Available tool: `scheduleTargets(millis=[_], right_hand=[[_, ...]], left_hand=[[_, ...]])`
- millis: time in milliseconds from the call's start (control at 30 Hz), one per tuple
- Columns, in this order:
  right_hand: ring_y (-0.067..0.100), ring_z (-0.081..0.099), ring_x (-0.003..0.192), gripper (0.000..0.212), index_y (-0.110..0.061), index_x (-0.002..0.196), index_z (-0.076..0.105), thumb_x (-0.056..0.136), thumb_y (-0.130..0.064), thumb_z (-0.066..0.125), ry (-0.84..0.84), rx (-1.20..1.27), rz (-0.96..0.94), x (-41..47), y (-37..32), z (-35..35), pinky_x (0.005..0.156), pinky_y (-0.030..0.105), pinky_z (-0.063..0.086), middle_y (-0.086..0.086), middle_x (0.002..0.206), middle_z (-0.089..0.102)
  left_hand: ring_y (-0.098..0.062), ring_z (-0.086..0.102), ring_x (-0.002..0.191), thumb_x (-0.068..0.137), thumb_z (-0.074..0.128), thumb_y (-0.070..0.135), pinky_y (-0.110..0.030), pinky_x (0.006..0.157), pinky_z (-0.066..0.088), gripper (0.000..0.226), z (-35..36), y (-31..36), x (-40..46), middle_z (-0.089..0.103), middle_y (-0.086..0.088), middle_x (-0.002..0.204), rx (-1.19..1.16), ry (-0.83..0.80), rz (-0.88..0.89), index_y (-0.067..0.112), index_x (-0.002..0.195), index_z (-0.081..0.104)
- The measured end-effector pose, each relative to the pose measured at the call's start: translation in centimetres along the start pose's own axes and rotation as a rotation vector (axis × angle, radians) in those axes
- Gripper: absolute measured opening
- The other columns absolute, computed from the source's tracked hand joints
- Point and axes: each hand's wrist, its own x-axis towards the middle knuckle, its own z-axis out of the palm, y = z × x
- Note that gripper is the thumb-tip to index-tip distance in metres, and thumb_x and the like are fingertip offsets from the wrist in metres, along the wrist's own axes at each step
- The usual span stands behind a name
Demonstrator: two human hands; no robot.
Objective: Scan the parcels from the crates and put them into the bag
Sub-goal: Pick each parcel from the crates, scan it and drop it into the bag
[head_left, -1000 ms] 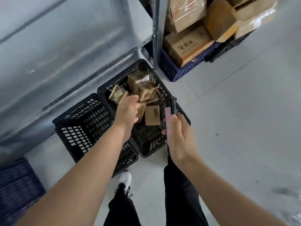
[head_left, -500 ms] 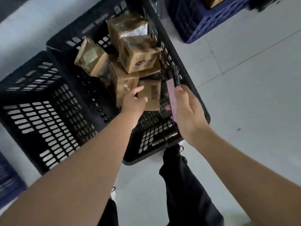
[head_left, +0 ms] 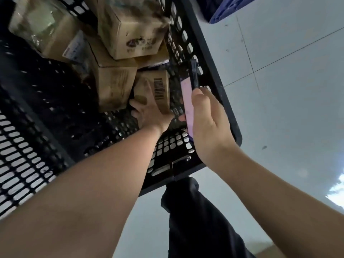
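I'm looking at a parcel warehouse: black crates (head_left: 214, 75) are holding cardboard parcels (head_left: 130, 34) on a grey tiled floor (head_left: 288, 90).

Dim, motion-blurred wide-angle view; edges bend noticeably.

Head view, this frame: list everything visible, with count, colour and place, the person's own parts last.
crate: one, black, centre, holding the parcels
second crate: one, black, left of the first
blue crate: one, top right corner, partly seen
parcels: about five, brown cardboard, piled at the crate's far end
barcoded parcel: one, brown, nearest
scanner: one, black with pink screen, over the crate's right wall
floor: grey tiles, right
trouser leg: black, bottom centre
left hand: grips the barcoded parcel
right hand: holds the scanner
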Motion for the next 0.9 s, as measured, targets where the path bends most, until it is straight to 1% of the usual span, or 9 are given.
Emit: scheduleTargets(millis=[133, 200, 267, 333, 400, 500, 600, 767, 900], right_hand=[[0.016, 0.068, 0.088, 0.041, -0.029, 0.095, 0.060, 0.095, -0.053, 0.027, 0.033, 0.043, 0.033, -1.8, -2.1, -0.5, 0.073, 0.026, 0.052, -0.003, 0.086, 0.067], [0.019, 0.069, 0.084, 0.042, -0.026, 0.095, 0.060, 0.094, -0.054, 0.028, 0.065, 0.074, 0.056, -3.3, -3.8, -0.6, 0.070, 0.036, 0.053, -0.002, 0.081, 0.065], [0.015, 0.068, 0.082, 0.040, -0.026, 0.090, 0.058, 0.093, -0.053, 0.029, 0.081, 0.108, 0.069, -4.9, -5.7, -0.6, 0.063, 0.028, 0.048, -0.016, 0.073, 0.063], [0.015, 0.067, 0.083, 0.037, -0.028, 0.085, 0.056, 0.093, -0.053, 0.030, 0.092, 0.121, 0.073, -6.8, -7.7, -0.6, 0.066, 0.028, 0.045, -0.025, 0.069, 0.061], [0.015, 0.067, 0.084, 0.039, -0.030, 0.085, 0.056, 0.090, -0.056, 0.029, 0.103, 0.140, 0.100, -8.8, -9.9, -0.5, 0.070, 0.030, 0.045, -0.020, 0.074, 0.064], [0.017, 0.067, 0.083, 0.048, -0.025, 0.093, 0.059, 0.086, -0.060, 0.027, 0.127, 0.177, 0.166, -12.1, -13.0, -0.1, 0.075, 0.033, 0.045, 0.001, 0.089, 0.069], [0.020, 0.069, 0.088, 0.056, -0.016, 0.099, 0.059, 0.085, -0.060, 0.027, 0.151, 0.216, 0.184, -16.1, -16.5, 0.8, 0.074, 0.033, 0.046, 0.018, 0.105, 0.071], [0.020, 0.074, 0.088, 0.046, -0.034, 0.089, 0.068, 0.089, -0.059, 0.030, 0.162, 0.323, 0.189, -21.8, -22.0, 2.5, 0.075, 0.036, 0.052, 0.003, 0.095, 0.078], [0.027, 0.065, 0.076, 0.059, -0.003, 0.108, 0.067, 0.103, -0.049, 0.031, 0.099, 0.484, 0.122, -26.1, -26.1, 3.4, 0.064, 0.030, 0.050, 0.011, 0.088, 0.073]], left_hand=[[-0.040, 0.045, 0.137, 0.068, 0.072, 0.070, -0.053, 0.106, 0.054, 0.104, -3.7, -0.8, -2.2, 0.019, -0.014, 0.161, -0.437, -0.018, -0.041, 0.058, 0.155, 0.019], [-0.029, 0.059, 0.122, 0.067, 0.059, 0.072, -0.047, 0.100, 0.057, 0.085, -6.7, -1.1, -4.3, 0.043, -0.010, 0.154, -0.643, -0.077, -0.152, 0.045, 0.146, 0.047], [-0.025, 0.067, 0.106, 0.080, 0.051, 0.066, -0.040, 0.085, 0.059, 0.060, -10.1, -1.2, -7.2, 0.063, -0.009, 0.135, -0.858, -0.160, -0.292, 0.030, 0.127, 0.063], [-0.024, 0.067, 0.103, 0.092, 0.049, 0.059, -0.036, 0.082, 0.055, 0.048, -13.2, -1.9, -10.2, 0.071, -0.006, 0.122, -1.049, -0.231, -0.374, 0.024, 0.121, 0.066], [-0.025, 0.064, 0.101, 0.092, 0.052, 0.059, -0.035, 0.080, 0.053, 0.045, -16.2, -2.9, -12.9, 0.071, -0.003, 0.115, -1.158, -0.251, -0.400, 0.024, 0.116, 0.068], [-0.027, 0.061, 0.099, 0.092, 0.048, 0.058, -0.032, 0.072, 0.050, 0.043, -20.5, -3.4, -17.3, 0.069, -0.004, 0.113, -1.288, -0.268, -0.386, 0.025, 0.110, 0.070], [-0.030, 0.059, 0.103, 0.094, 0.046, 0.055, -0.034, 0.074, 0.050, 0.049, -25.5, -4.1, -21.5, 0.065, -0.010, 0.123, -1.387, -0.272, -0.326, 0.023, 0.123, 0.068], [-0.033, 0.061, 0.110, 0.091, 0.046, 0.054, -0.036, 0.077, 0.051, 0.057, -32.6, -6.1, -27.4, 0.073, -0.016, 0.126, -1.512, -0.364, -0.164, 0.015, 0.125, 0.072], [-0.033, 0.062, 0.109, 0.094, 0.047, 0.053, -0.038, 0.084, 0.052, 0.049, -38.1, -8.2, -31.6, 0.072, -0.018, 0.129, -1.581, -0.417, -0.022, 0.018, 0.120, 0.071]])
